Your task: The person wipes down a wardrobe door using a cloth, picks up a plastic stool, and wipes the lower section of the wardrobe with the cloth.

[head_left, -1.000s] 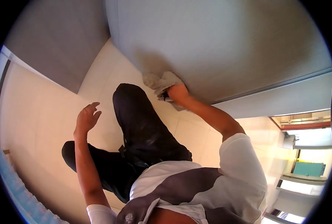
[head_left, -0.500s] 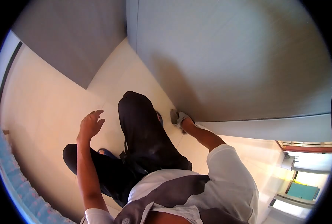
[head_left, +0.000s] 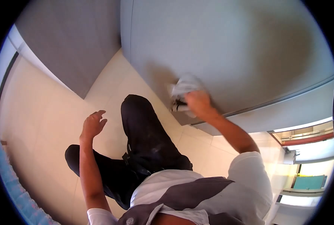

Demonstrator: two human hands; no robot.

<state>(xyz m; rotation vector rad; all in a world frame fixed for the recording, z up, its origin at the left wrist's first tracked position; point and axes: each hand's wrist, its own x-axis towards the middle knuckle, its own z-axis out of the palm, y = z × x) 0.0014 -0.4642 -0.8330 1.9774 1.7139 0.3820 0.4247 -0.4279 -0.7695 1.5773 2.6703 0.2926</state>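
Note:
My right hand (head_left: 199, 103) is closed on a crumpled pale cloth (head_left: 187, 85) with some dark patches. It is up at the lower part of a wide grey panel (head_left: 227, 45), and the cloth looks pressed to it, blurred by motion. My left hand (head_left: 93, 124) hangs over the floor beside my left knee, fingers loosely bent and apart, with nothing in it. Below both arms are my bent legs in black trousers (head_left: 144, 127).
A second, darker grey panel (head_left: 73, 41) stands at the upper left, with its corner low over the pale tiled floor (head_left: 35, 101). Light blue ruffled fabric (head_left: 15, 187) lines the left edge. Shelves with a teal item (head_left: 308, 182) are at the far right.
My right hand has lifted the cloth from near the floor, by the panel's bottom edge, up along its face. My left hand has barely moved.

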